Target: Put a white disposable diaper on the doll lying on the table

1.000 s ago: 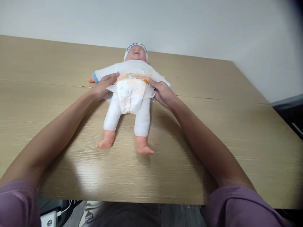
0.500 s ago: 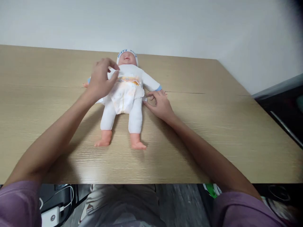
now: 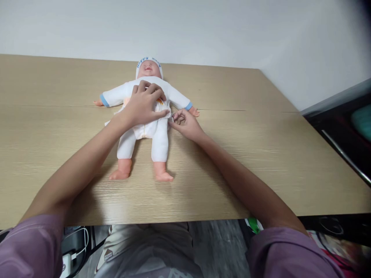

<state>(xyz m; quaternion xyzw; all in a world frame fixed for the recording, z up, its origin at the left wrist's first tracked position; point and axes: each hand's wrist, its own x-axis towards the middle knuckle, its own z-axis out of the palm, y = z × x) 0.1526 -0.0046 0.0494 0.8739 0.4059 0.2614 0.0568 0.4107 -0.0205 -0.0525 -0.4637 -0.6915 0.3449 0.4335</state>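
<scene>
A baby doll (image 3: pixel 160 139) in a white suit and a white cap lies on its back on the wooden table (image 3: pixel 261 154), head away from me. A white diaper (image 3: pixel 144 131) is wrapped around its hips. My left hand (image 3: pixel 145 105) lies flat on the doll's belly, covering the diaper's front. My right hand (image 3: pixel 185 122) is at the doll's right hip, fingers pinched on the diaper's side tab.
A white wall runs behind the table. A dark surface (image 3: pixel 342 127) stands to the right of the table's edge. Below the near edge are my legs, a cable with a white charger (image 3: pixel 65 262) on the left, and coloured items on the floor at right.
My left hand has moved from the doll's left side onto its belly. My right hand has slipped from the diaper's waist down to its side tab. The view has shifted slightly.
</scene>
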